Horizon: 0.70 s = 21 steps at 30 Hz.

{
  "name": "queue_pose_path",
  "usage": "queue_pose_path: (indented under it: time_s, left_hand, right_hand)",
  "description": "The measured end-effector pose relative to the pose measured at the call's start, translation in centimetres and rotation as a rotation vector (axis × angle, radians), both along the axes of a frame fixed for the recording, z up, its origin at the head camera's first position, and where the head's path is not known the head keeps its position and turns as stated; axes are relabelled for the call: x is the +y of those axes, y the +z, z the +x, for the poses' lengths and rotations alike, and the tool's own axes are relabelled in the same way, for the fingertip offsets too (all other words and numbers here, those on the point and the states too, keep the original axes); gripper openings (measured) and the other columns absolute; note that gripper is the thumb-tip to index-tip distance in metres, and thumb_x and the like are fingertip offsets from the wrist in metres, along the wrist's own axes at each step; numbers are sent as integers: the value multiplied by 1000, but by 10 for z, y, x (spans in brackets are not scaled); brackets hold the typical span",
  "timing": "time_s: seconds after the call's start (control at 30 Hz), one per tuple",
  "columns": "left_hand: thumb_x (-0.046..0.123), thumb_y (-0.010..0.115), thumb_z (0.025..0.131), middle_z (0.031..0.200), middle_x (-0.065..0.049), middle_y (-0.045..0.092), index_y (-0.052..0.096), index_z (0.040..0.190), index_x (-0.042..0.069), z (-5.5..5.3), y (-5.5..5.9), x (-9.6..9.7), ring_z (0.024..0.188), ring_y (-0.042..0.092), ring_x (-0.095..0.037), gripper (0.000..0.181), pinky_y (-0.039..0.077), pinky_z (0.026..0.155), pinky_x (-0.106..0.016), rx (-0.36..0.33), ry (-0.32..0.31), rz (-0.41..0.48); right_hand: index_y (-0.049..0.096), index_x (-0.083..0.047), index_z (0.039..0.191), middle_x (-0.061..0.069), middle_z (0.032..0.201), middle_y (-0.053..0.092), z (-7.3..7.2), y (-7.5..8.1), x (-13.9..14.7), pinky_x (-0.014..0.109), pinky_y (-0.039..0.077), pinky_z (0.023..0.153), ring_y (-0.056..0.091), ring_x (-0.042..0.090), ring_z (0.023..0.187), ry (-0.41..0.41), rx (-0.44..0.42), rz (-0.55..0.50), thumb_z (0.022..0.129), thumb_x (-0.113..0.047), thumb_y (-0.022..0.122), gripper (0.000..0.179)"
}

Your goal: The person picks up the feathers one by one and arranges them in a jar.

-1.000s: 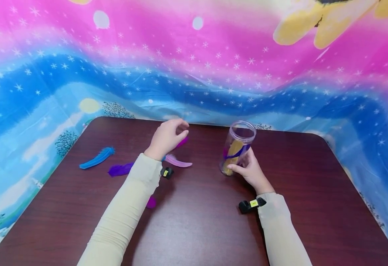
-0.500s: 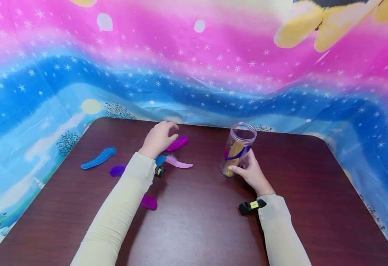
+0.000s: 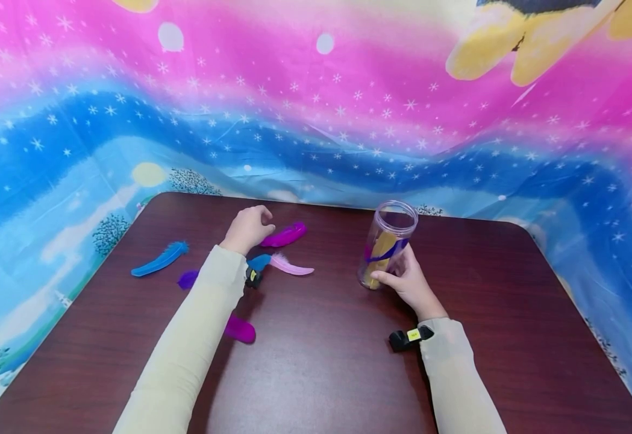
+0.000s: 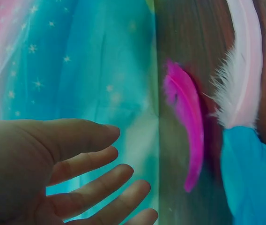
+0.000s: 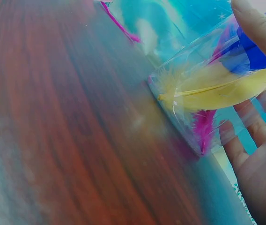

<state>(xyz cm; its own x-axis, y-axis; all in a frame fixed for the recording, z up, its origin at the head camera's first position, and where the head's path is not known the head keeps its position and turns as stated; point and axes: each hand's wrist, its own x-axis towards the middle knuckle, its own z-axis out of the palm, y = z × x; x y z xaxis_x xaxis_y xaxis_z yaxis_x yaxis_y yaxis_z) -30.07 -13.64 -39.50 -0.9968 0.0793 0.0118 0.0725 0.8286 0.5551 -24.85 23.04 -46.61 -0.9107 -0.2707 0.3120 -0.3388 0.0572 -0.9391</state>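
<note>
My right hand grips the lower part of a clear plastic jar, which has no lid on. Inside the jar, the right wrist view shows a yellow feather, a blue feather and a magenta feather. My left hand hovers over the table with its fingers loosely bent and nothing between them. Just right of it lies another magenta feather. A pale pink feather and a blue feather lie nearer me, overlapping at their ends.
On the dark wooden table, a blue feather lies far left. A purple feather and a magenta feather are partly covered by my left sleeve. A printed cloth hangs behind the table.
My left hand has moved left and slightly toward me, uncovering the magenta feather beside it and more of the blue one. The right hand and the jar have stayed in place.
</note>
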Motion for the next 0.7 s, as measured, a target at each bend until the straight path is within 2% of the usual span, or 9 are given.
queue_pose_path:
  time_s: [0.2, 0.47, 0.7]
  left_hand:
    - [17, 67, 97, 120, -23, 66, 62, 125, -4, 0, -7, -7, 111, 61, -37, 35, 48, 102, -50, -58, 28, 10]
    - [15, 65, 98, 121, -23, 65, 60, 126, -5, 2, -8, -9, 111, 61, -37, 35, 48, 102, -50, -128, 61, 13]
    - [14, 64, 99, 124, -25, 64, 59, 129, -4, 1, -12, -8, 104, 63, -36, 36, 52, 96, -48, -188, 88, 24]
  right_hand:
    - [28, -4, 153, 6, 136, 56, 0, -1, 0, 22, 48, 99, 58, 11, 121, 2, 6, -1, 84, 15, 72, 83]
    - [28, -6, 153, 12, 138, 55, 0, 0, 0, 22, 47, 100, 58, 11, 121, -4, -3, 4, 85, 14, 71, 83]
    - [28, -5, 153, 11, 137, 55, 0, 1, 0, 23, 47, 100, 58, 11, 122, -8, -14, 5, 85, 14, 72, 83]
